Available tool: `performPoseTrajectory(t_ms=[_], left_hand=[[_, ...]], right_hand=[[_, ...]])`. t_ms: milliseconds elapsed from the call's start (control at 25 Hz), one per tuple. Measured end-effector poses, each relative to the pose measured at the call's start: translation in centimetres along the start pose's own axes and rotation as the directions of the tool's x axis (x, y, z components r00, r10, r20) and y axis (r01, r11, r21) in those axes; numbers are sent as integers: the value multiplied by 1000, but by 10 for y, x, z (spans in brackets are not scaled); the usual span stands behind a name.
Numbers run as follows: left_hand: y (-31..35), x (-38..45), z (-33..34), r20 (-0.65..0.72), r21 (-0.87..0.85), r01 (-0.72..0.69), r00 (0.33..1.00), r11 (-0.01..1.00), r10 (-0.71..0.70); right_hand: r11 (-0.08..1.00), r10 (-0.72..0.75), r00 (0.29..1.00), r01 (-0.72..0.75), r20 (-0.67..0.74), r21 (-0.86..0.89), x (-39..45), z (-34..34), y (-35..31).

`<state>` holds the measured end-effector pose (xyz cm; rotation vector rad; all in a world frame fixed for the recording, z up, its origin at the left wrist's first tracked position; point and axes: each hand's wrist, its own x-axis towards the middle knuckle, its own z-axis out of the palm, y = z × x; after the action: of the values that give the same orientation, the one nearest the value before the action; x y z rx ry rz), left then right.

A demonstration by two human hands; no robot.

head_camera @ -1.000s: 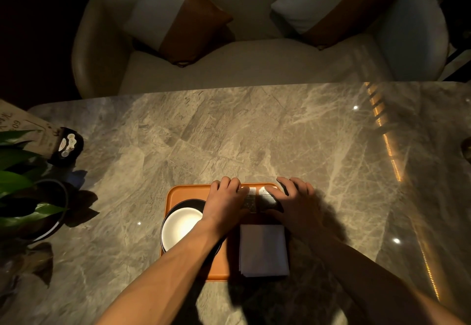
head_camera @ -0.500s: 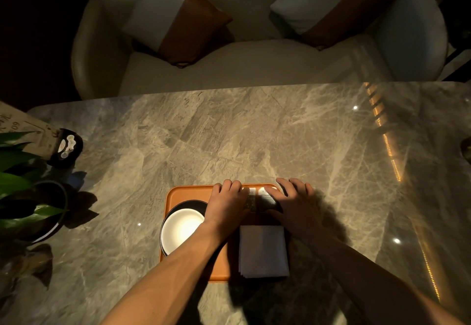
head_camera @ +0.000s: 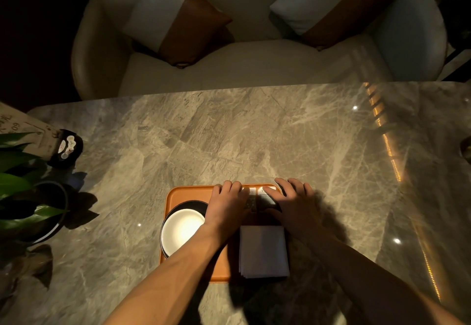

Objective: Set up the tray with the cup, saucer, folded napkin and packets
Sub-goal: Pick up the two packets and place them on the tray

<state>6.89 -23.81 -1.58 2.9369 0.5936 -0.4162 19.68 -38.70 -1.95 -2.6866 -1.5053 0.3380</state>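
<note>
An orange tray [head_camera: 188, 193] lies on the marble table near me. On its left sits a cup [head_camera: 182, 230], white inside, on a dark saucer [head_camera: 190, 205]. A folded white napkin [head_camera: 263, 250] lies on the tray's right half, toward me. Several packets [head_camera: 256, 197] lie in a row at the tray's far right edge. My left hand [head_camera: 226, 205] rests palm down on the left end of that row, fingers bent. My right hand [head_camera: 293, 203] rests on the right end, fingers spread over the packets. Part of the row is hidden under both hands.
A potted plant [head_camera: 28, 197] stands at the table's left edge, with a card holder [head_camera: 65, 148] behind it. A cream sofa [head_camera: 229, 62] with two cushions lies beyond the far edge. Bare marble table [head_camera: 254, 133] stretches beyond and to the right of the tray.
Both hands have stayed on the packets with only slight shifts of the fingers. The tray, cup and napkin have not moved.
</note>
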Motion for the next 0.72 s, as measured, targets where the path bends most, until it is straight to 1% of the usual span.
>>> performPoseTrajectory(t_ms=[160,440,600,720], left_hand=[[-2,0,0,6,3,-1,1000,1000,1],[-1,-2,1,-3,-11,8,1000,1000,-8],[0,-1,2,-2,-13,12,1000,1000,-12],[-1,-1,4,-10,-13,7,1000,1000,-7]], right_hand=[[1000,-7,1000,7,-21,6,0,2,1],[999,-11,1000,12,-6,29,-1,0,1],[999,-15,999,17,-50,39,-2,2,2],[999,-8,992,14,-128,50,-2,6,1]])
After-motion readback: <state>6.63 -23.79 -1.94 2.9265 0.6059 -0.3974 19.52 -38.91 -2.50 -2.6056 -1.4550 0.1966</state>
